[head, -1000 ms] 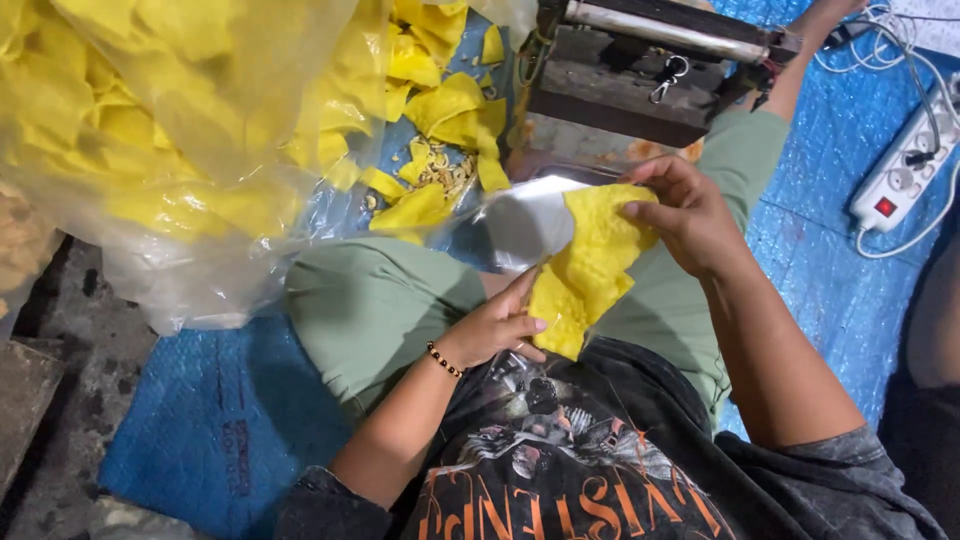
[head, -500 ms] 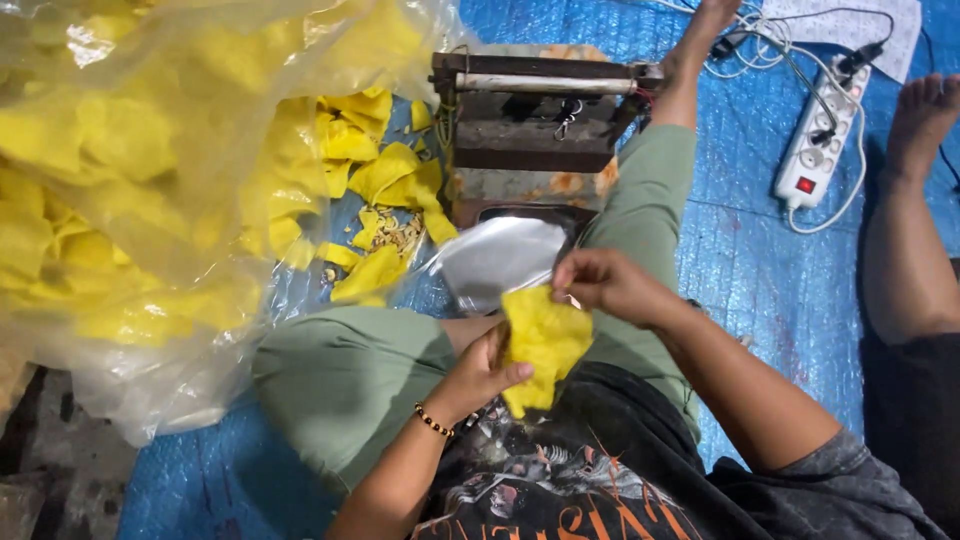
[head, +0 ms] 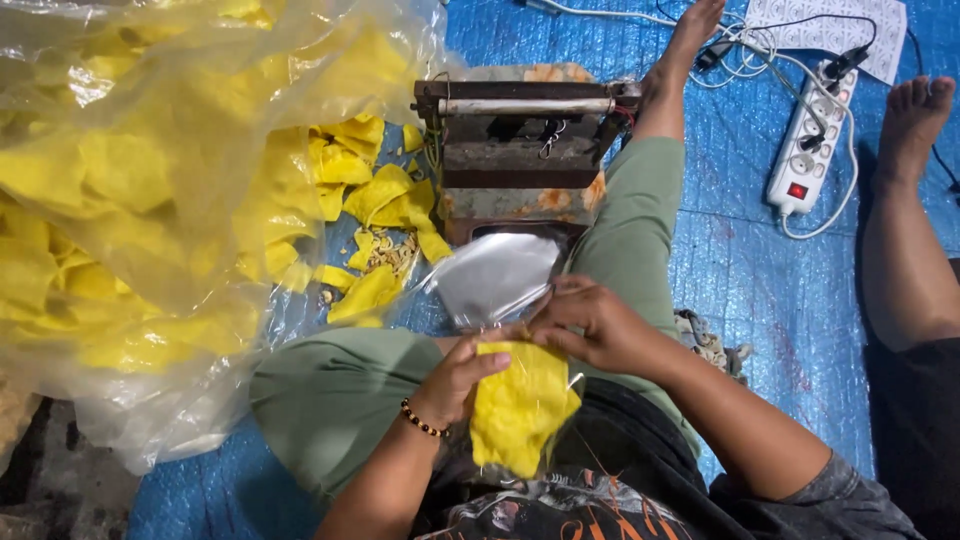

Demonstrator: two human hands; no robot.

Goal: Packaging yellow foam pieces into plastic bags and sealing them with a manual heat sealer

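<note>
Yellow chips drop lower into the lap

The right hand (head: 590,325) has come down from chest height to the bag's mouth, the left hand (head: 462,375) shifts alongside, and the yellow chips (head: 520,405) now sit inside the clear bag (head: 495,280).

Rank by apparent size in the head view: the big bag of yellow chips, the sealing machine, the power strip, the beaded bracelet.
1. Big bag of yellow chips, far the largest.
2. Sealing machine.
3. Power strip.
4. Beaded bracelet, smallest, though it sits nearer the camera.
</note>
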